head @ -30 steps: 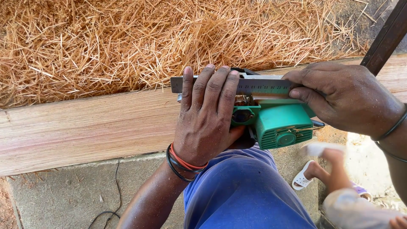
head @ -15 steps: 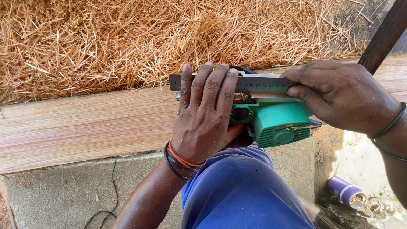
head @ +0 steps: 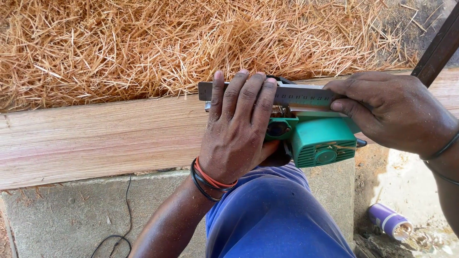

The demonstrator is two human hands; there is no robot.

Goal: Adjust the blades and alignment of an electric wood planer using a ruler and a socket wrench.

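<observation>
Steel ruler lies flat across the top of a green power planer, running left to right along the far edge of the tool. Planer sits on a long pale wooden plank, toward its right part.

Left hand: palm down over the left end of the planer, fingers stretched straight and pressed on the ruler, tips reaching its far edge. Not curled around anything; it pins ruler to tool. Black and orange bands on the wrist.

Right hand: comes in from the right, fingers bent and closed on the ruler's right end, thumb against the planer's top. Dark band on that wrist.

Plank runs the full width of the view on a grey concrete surface. Far side of the plank: deep heap of tan wood shavings, touching its far edge. Near side: blue-clad knee under the planer, thin black cord on the concrete at left. Near right, on dirt: purple and white cylinder lying on its side. Dark bar slants at far right.
</observation>
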